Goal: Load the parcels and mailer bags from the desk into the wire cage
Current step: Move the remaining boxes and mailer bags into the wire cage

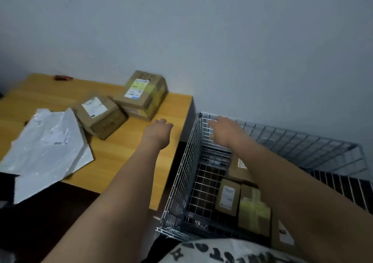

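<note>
Two cardboard parcels stand on the wooden desk (125, 153): a larger box (142, 95) by the wall and a smaller box (100, 116) in front of it. White mailer bags (46, 151) lie at the desk's left. The wire cage (185, 174) sits to the right of the desk and holds several brown parcels (253, 208). My left hand (158, 130) hovers over the desk's right part, short of the larger box, fingers curled downward and holding nothing. My right hand (224, 130) reaches over the cage's far left corner, fingers spread and empty.
A small red object (63, 78) lies at the desk's far edge by the wall. The grey wall stands right behind the desk and cage. The cage's hinged wire panel (314, 147) leans out to the right. A dark floor shows below the desk's front edge.
</note>
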